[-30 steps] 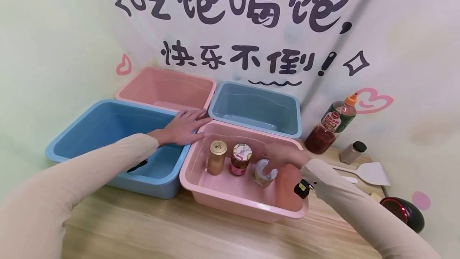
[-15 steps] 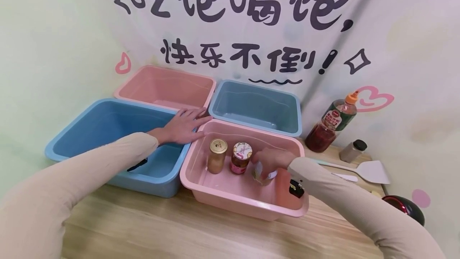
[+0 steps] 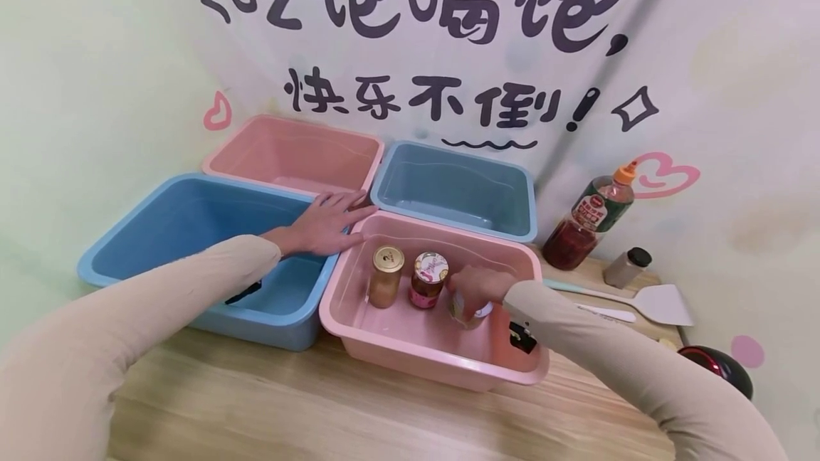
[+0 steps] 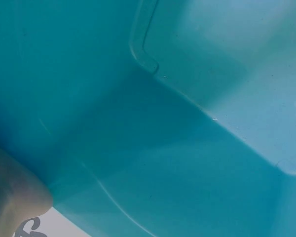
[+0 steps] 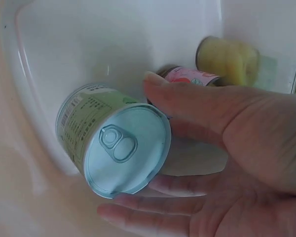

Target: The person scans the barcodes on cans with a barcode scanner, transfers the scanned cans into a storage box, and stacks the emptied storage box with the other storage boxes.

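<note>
Four tubs sit together on the bench (image 3: 269,411) in the head view, two pink and two blue, and the near pink tub (image 3: 410,358) holds a gold-lidded jar (image 3: 387,276), a jam jar (image 3: 428,280) and a can (image 3: 470,310). The right hand (image 3: 477,287) reaches down into that tub with its fingers curled about the can, which stands near the tub's right end just beside the jam jar. The left hand (image 3: 323,223) lies flat with straight fingers on the rims where the near blue tub (image 3: 128,233) meets the pink ones, gripping nothing. A sauce bottle (image 3: 586,219), a small shaker (image 3: 628,267) and a spatula (image 3: 660,304) stand well apart to the right. From the left wrist, only the inside wall of the blue tub (image 4: 187,148) shows, so the hand itself cannot be judged there. From the right wrist, the can (image 5: 113,140) appears with its pull-tab lid facing the camera, thumb (image 5: 187,98) on one side and fingers (image 5: 153,212) below, the jam jar (image 5: 190,76) close behind. The grip looks loose round a smooth wall, so the can could slip or tip; it could also knock the neighbouring jam jar over, since the two stand so close.
</note>
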Demonstrator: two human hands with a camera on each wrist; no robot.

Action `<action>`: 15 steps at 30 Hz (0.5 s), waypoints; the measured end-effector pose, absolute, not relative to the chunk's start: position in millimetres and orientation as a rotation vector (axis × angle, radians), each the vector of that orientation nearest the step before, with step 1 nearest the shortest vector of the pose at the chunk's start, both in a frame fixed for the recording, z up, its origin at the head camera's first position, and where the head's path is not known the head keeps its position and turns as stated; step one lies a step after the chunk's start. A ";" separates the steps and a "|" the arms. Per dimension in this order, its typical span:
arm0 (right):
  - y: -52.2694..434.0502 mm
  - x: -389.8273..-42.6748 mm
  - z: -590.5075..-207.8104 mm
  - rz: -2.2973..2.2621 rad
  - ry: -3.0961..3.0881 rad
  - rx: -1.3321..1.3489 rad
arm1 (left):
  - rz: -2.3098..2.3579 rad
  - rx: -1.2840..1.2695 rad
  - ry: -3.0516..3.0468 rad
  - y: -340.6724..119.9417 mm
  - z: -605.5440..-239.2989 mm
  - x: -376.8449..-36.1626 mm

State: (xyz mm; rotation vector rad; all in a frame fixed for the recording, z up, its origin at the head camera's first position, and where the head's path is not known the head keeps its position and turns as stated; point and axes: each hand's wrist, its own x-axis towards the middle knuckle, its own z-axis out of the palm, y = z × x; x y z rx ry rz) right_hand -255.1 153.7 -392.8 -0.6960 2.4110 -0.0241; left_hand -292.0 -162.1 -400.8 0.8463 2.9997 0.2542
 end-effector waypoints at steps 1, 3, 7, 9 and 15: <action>153.7 -254.7 -393.3 -0.023 2.412 -0.694 | 0.254 0.849 3.003 -162.3 -400.9 -291.9; 153.8 -254.2 -394.3 -0.029 2.413 -0.692 | 0.252 0.846 3.006 -162.6 -401.2 -291.7; 153.7 -253.2 -394.1 -0.030 2.413 -0.688 | 0.248 0.845 3.010 -162.3 -401.6 -291.6; 153.7 -253.0 -394.2 -0.033 2.406 -0.682 | 0.249 0.844 3.010 -162.0 -402.3 -291.6; 153.9 -255.4 -394.3 -0.019 2.397 -0.655 | 0.263 0.855 3.017 -161.2 -402.6 -291.0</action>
